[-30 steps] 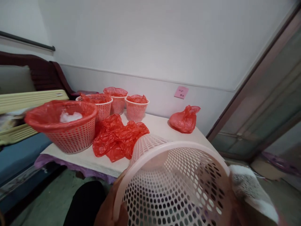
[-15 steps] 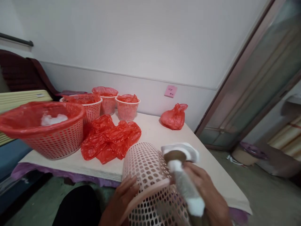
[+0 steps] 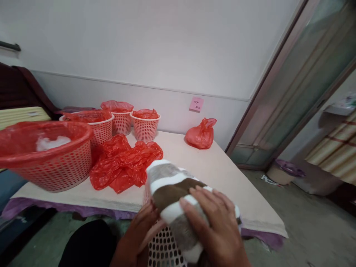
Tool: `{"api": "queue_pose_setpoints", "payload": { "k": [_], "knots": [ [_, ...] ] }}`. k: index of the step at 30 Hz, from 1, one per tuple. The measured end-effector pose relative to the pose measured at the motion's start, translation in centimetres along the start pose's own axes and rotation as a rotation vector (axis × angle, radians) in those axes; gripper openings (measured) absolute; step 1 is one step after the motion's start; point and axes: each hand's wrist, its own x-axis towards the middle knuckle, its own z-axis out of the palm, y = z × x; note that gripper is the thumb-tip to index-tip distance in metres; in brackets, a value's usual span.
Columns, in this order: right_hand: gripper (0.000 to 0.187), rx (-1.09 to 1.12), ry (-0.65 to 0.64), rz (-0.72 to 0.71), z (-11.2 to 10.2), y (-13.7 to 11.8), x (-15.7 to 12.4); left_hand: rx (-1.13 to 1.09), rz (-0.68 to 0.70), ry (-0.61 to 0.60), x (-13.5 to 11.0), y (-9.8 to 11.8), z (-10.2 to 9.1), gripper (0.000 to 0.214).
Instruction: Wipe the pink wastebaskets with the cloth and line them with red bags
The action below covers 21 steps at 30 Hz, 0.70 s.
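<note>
Open room on the counter (image 3: 233, 185) runs from the striped cloth (image 3: 174, 189) to the right edge. Crumpled red bags (image 3: 125, 161) lie just left of the mesh basket (image 3: 167, 244), tipped at the front edge. Versus 0.5 s earlier: cloth now spread over the basket's side, hiding most of it. Left grip (image 3: 139, 222) clasps the basket's rim; right grip (image 3: 208, 211) lies flat on the cloth, fingers extended.

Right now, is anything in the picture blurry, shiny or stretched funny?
Head view: the right hand and striped cloth look slightly blurry; head view: little glints shine on the crumpled red plastic; head view: the big lined basket seems stretched toward the left edge.
</note>
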Motion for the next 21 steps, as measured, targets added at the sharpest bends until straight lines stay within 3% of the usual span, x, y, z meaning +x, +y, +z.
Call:
{"api": "queue_pose_setpoints", "payload": {
  "k": [4,11,13,18,21],
  "knots": [
    [0.05,0.042,0.023,0.247,-0.3,3.0,-3.8,-0.085,-0.028,0.03,0.3,-1.1,-0.2,0.036],
    [0.049,0.045,0.179,0.573,2.2,3.5,-8.5,-0.146,-0.175,0.092,0.3,-1.3,0.2,0.037],
    [0.05,0.084,0.169,0.751,2.8,3.6,-9.6,-0.152,-0.257,0.141,0.4,-1.5,-0.1,0.041],
    [0.072,0.382,0.058,1.369,4.2,2.4,-11.4,-0.219,-0.459,0.275,0.7,-2.3,-0.5,0.049],
    [0.08,0.505,0.088,1.573,4.9,1.1,-12.0,-0.276,-0.568,0.335,0.7,-2.3,-0.3,0.055]
  ]
}}
